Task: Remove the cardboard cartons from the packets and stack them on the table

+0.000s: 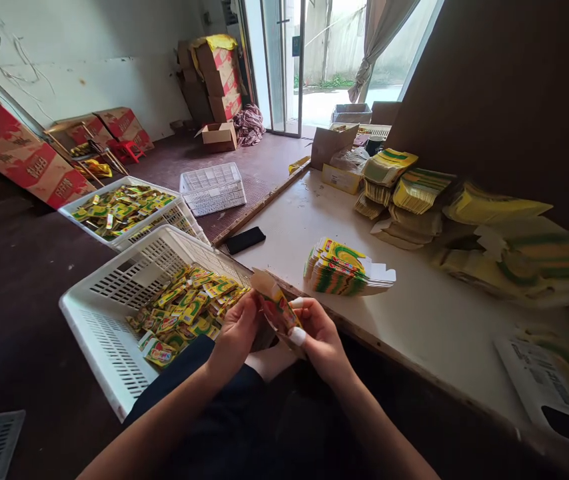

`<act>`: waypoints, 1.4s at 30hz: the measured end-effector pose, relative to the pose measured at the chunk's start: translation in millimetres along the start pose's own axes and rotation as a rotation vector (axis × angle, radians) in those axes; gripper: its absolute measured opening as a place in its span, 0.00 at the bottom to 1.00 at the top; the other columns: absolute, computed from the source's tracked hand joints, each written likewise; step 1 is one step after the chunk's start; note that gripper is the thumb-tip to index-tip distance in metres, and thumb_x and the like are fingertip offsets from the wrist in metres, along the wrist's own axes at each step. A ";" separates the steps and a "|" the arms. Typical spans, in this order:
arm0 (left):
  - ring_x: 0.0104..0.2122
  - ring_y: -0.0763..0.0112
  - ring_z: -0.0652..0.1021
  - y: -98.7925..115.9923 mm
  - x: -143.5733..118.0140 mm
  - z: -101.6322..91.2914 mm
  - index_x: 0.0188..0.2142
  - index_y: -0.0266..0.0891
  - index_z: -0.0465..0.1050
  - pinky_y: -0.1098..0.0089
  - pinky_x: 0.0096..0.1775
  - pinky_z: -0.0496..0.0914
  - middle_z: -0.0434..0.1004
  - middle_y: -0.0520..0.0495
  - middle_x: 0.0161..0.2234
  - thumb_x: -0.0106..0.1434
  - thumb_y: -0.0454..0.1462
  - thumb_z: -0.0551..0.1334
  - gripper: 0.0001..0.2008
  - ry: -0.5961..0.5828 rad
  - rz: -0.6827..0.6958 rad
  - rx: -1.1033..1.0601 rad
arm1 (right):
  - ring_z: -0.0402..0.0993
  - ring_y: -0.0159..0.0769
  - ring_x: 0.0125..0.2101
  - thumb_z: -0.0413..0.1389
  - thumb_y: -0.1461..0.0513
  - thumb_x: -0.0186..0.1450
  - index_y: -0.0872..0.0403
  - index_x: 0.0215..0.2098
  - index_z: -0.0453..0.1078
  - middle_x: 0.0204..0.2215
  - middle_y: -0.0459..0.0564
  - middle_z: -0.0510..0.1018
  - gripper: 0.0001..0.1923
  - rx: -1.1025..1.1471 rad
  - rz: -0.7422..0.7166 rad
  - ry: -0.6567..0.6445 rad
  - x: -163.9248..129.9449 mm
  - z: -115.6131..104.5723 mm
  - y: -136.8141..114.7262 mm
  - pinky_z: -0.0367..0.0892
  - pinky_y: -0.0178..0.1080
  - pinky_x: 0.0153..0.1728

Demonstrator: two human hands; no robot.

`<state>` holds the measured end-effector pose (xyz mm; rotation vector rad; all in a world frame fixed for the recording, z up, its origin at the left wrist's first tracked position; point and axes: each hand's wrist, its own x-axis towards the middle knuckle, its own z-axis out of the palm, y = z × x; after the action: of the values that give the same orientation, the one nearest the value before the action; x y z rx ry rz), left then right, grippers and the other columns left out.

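Both hands, left hand (237, 330) and right hand (317, 333), grip a small carton (278, 308) above the basket (114, 313).

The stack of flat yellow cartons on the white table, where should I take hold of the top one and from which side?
On the stack of flat cartons, the white tabs jut past the pile at its right end. Probably pinch the top carton there, coming from the right with the right hand, thumb above and fingers beneath, since nothing crowds that end on the table.
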<state>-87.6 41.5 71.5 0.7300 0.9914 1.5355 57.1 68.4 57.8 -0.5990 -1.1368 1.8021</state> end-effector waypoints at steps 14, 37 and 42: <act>0.31 0.65 0.78 -0.1 0.9 -5.8 0.37 0.37 0.81 0.70 0.34 0.73 0.83 0.47 0.32 0.52 0.51 0.67 0.21 0.138 0.039 0.441 | 0.69 0.31 0.26 0.67 0.48 0.50 0.52 0.29 0.68 0.25 0.43 0.74 0.20 0.124 0.097 0.127 0.6 3.0 10.4 0.68 0.34 0.31; 0.23 0.72 0.69 3.5 -1.0 -3.8 0.25 0.39 0.75 0.73 0.27 0.66 0.72 0.52 0.20 0.53 0.50 0.65 0.16 0.119 0.103 0.597 | 0.63 0.28 0.22 0.71 0.54 0.45 0.52 0.21 0.63 0.20 0.40 0.69 0.21 0.008 0.035 0.215 -6.0 14.4 12.3 0.66 0.33 0.28; 0.27 0.70 0.74 13.2 1.0 0.9 0.28 0.39 0.75 0.72 0.31 0.71 0.76 0.52 0.23 0.50 0.47 0.68 0.14 0.099 0.095 0.448 | 0.63 0.27 0.22 0.70 0.54 0.46 0.53 0.23 0.67 0.19 0.41 0.70 0.18 -0.089 0.070 0.130 -2.6 0.1 9.7 0.64 0.32 0.26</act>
<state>-93.1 42.2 83.5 1.0311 1.4168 1.4550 54.2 64.3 49.1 -0.8055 -1.1240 1.7512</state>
